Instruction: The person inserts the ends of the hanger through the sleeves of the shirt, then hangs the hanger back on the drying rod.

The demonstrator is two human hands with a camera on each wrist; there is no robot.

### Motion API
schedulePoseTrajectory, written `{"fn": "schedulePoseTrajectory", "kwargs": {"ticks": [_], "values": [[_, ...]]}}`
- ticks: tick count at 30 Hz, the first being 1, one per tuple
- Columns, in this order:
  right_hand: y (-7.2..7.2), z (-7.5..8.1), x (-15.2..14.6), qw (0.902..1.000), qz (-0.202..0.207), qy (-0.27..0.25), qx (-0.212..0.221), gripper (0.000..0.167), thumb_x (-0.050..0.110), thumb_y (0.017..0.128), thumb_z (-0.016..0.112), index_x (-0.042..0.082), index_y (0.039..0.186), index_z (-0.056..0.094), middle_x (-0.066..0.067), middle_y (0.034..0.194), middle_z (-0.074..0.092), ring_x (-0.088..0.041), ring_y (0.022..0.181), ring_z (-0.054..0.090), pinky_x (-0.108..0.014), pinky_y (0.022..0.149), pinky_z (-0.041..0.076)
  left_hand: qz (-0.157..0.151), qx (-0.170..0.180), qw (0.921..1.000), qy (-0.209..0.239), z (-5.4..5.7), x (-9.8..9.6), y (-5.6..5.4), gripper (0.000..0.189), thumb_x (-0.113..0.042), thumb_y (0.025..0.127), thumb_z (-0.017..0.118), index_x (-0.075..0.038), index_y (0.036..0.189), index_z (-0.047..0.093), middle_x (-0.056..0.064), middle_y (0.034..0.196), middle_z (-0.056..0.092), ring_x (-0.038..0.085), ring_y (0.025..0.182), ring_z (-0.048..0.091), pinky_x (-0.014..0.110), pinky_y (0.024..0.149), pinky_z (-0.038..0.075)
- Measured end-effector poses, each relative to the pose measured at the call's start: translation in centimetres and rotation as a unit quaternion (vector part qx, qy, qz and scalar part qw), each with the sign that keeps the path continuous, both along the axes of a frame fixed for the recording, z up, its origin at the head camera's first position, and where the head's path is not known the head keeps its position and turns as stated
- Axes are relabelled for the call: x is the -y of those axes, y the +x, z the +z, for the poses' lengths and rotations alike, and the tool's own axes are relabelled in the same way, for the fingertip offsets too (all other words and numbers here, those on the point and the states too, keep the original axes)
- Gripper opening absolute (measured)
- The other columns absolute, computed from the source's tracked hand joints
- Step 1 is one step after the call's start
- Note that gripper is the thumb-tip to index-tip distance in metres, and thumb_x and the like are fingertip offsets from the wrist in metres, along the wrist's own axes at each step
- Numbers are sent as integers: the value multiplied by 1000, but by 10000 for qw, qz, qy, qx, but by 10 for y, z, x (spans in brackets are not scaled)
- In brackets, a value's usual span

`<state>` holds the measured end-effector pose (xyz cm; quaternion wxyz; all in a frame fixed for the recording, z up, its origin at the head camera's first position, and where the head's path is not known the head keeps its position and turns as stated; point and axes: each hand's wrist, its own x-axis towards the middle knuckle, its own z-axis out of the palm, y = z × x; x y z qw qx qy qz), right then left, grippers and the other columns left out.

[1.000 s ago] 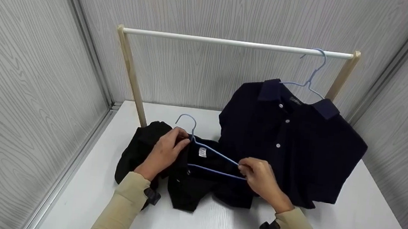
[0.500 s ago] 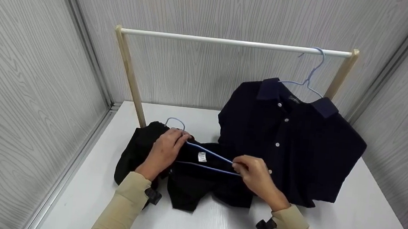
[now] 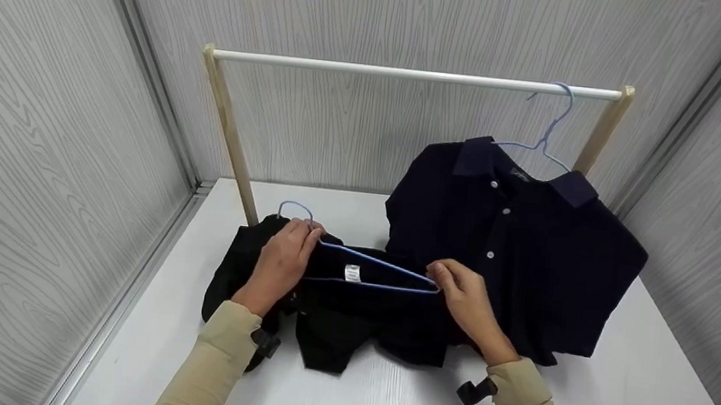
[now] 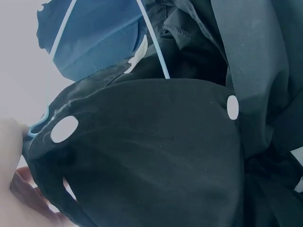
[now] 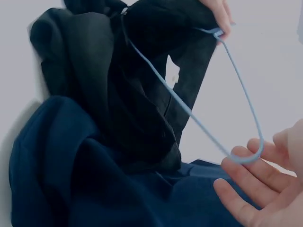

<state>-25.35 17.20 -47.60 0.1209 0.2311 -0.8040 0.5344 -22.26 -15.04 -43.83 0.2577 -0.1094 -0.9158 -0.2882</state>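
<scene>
A black shirt [image 3: 330, 342] lies bunched on the table, its white neck label [image 3: 352, 273] facing up. My left hand [image 3: 283, 254] pinches the collar together with the neck of a blue clothes hanger [image 3: 381, 260]. The hanger's hook stands out above that hand, and its left part is inside the shirt. In the right wrist view, the hanger's bare rounded end rests against the fingers of my right hand [image 5: 265, 179], which are spread and nearly straight, with the thumb apart. White buttons [image 4: 65, 129] show on the black shirt in the left wrist view.
A navy shirt [image 3: 545, 280] hangs from another blue hanger [image 3: 545, 141] at the rack's right end, its lower part beside the black shirt. The rack has a white rail [image 3: 373, 70] and wooden posts [image 3: 232, 130]. Patterned walls enclose the white table [image 3: 381, 403].
The hanger has shifted left, deeper into the black shirt, and my left hand has moved slightly left. My right hand has slid from the hanger's arm to its rounded end and loosened its hold.
</scene>
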Motion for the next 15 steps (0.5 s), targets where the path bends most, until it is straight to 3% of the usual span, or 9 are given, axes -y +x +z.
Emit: {"fn": "schedulePoseTrajectory", "kwargs": {"ticks": [3, 8, 10, 15], "values": [[-5, -5, -3, 9945, -65, -526, 904, 27, 18, 104, 52, -2, 104, 70, -13, 95, 72, -14, 82, 67, -24, 75, 56, 7, -50, 10000, 75, 2, 1, -1, 30, -29, 107, 45, -9, 109, 66, 8, 103, 65, 24, 94, 65, 42, 84, 54], [-10, -18, -2, 9697, -178, -1145, 2152, 25, 12, 104, 50, -8, 112, 64, -22, 102, 68, -22, 86, 69, -34, 79, 60, -18, -212, 9996, 160, 3, 0, -1, 29, -28, 107, 45, -9, 109, 67, 7, 104, 65, 23, 95, 65, 40, 84, 54], [-12, -23, 2, 9647, -263, -1142, 2360, 22, 8, 103, 52, -9, 112, 63, -23, 102, 68, -24, 84, 69, -36, 77, 60, -33, -286, 9994, 201, 4, -1, -1, 29, -28, 107, 45, -10, 109, 68, 7, 104, 66, 22, 96, 65, 40, 85, 54], [-15, -33, 15, 9738, -399, -411, 2199, 23, 14, 96, 66, -6, 106, 64, -17, 92, 70, -16, 73, 67, -30, 65, 60, -33, -229, 9994, 245, 5, -2, -2, 29, -29, 107, 44, -11, 110, 67, 6, 105, 65, 21, 97, 64, 39, 86, 54]]}}
